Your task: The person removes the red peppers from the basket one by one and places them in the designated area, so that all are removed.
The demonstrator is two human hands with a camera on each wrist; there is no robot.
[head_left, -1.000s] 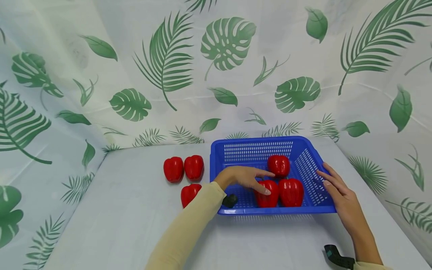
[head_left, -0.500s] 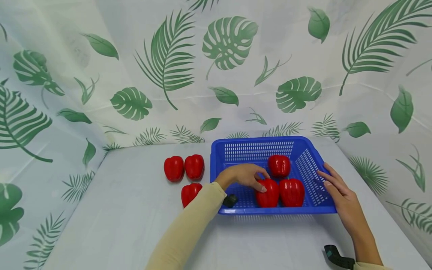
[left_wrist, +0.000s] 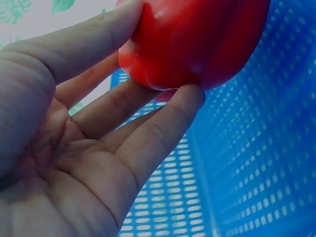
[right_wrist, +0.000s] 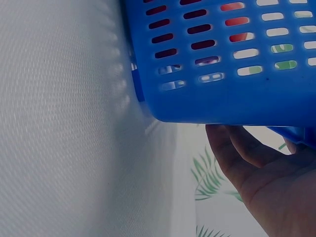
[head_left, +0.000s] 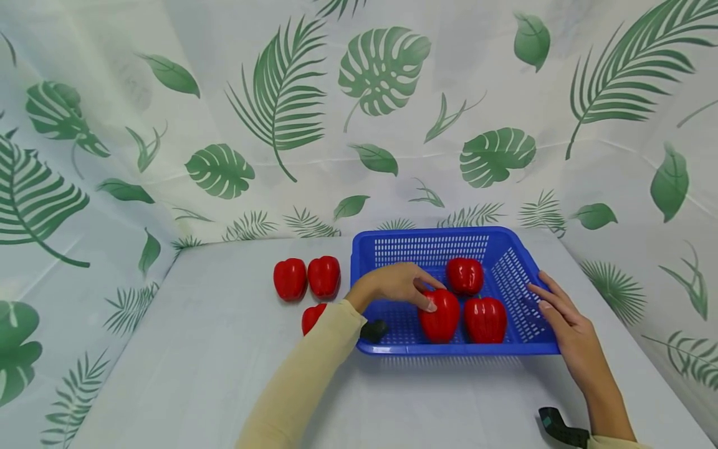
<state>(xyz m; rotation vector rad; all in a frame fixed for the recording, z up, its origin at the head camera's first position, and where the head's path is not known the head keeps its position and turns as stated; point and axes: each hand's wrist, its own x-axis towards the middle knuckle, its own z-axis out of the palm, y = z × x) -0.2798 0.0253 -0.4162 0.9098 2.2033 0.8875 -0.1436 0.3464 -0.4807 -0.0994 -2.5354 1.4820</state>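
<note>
My left hand (head_left: 399,284) reaches over the left side of the blue plastic basket (head_left: 415,234) and grips a red bell pepper (head_left: 440,318) between thumb and fingers. In the left wrist view the pepper (left_wrist: 192,39) hangs at the fingertips, beside the slotted wall. Two other red bell peppers, a front one (head_left: 485,320) and a back one (head_left: 465,276), sit in the basket on the right. My right hand (head_left: 569,321) rests on the basket's right rim with its fingers extended; in the right wrist view fingers (right_wrist: 232,153) touch the basket's outer side.
Left of the basket, two red bell peppers (head_left: 290,279) (head_left: 324,276) stand together on the white table (head_left: 196,349). A third pepper (head_left: 311,318) lies partly behind the left sleeve. A leaf-patterned cloth (head_left: 336,125) hangs behind and at the sides.
My left fingers have closed round the nearest left pepper in the basket. It has shifted slightly left and up, away from the pepper beside it. The right hand stays in place.
</note>
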